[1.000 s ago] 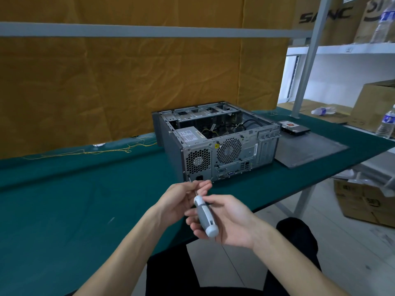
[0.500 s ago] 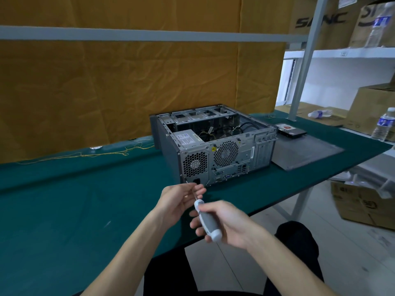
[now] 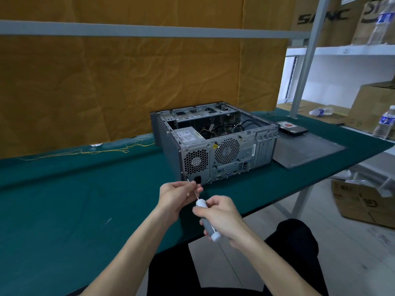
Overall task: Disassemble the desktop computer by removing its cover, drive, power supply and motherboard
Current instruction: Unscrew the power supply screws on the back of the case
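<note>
Green-clothed counter [image 3: 64, 210]: one open computer case [image 3: 213, 144], cover [image 3: 307, 149] at 3 o'clock; our left hand [image 3: 177, 195] pinches, right hand [image 3: 220, 216] grips one screwdriver [image 3: 208, 221] at the near edge.

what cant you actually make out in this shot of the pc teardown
All from the head view:
- Screwdriver tip: the left hand pinches the shaft, so the fingers hide the bit, and any screw on it.
- Motherboard inside the computer case: hidden by the rear panel, cables and shadow.
- Power supply label text: too small to read.
- Drive on the table: label too small and blurred.
</note>
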Demonstrator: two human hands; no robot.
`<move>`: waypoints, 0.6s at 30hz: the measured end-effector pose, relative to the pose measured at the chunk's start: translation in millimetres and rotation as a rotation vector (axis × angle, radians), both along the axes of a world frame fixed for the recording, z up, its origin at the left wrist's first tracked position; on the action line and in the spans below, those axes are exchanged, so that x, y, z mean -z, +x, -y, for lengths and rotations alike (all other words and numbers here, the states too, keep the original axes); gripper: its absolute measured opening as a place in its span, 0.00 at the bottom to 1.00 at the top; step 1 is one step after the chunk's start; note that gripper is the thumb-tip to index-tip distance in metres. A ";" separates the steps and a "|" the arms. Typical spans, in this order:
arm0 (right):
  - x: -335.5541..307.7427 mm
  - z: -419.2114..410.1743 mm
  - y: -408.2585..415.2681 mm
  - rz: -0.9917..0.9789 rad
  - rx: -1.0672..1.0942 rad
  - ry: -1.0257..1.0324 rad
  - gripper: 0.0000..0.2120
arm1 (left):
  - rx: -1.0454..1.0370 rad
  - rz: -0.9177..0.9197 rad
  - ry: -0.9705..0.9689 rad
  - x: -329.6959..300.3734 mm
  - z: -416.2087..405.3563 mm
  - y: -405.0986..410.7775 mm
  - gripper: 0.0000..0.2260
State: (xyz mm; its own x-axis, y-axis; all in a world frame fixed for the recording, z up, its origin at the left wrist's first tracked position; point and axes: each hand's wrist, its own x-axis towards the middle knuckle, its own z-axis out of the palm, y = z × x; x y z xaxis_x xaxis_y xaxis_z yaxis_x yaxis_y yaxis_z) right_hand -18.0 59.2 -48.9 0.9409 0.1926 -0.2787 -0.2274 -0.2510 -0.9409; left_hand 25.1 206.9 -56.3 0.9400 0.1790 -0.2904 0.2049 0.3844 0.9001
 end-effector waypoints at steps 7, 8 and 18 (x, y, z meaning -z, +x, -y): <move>-8.7 9.6 -0.6 -0.333 -0.149 0.350 0.14 | 0.087 0.003 -0.253 1.5 -2.0 0.8 0.09; -7.4 8.1 0.1 -0.231 -0.126 0.247 0.11 | 0.081 -0.011 -0.260 1.7 -1.5 1.0 0.09; -8.8 12.7 -0.4 -0.404 -0.203 0.427 0.16 | 0.010 -0.075 -0.406 -2.7 6.1 3.3 0.08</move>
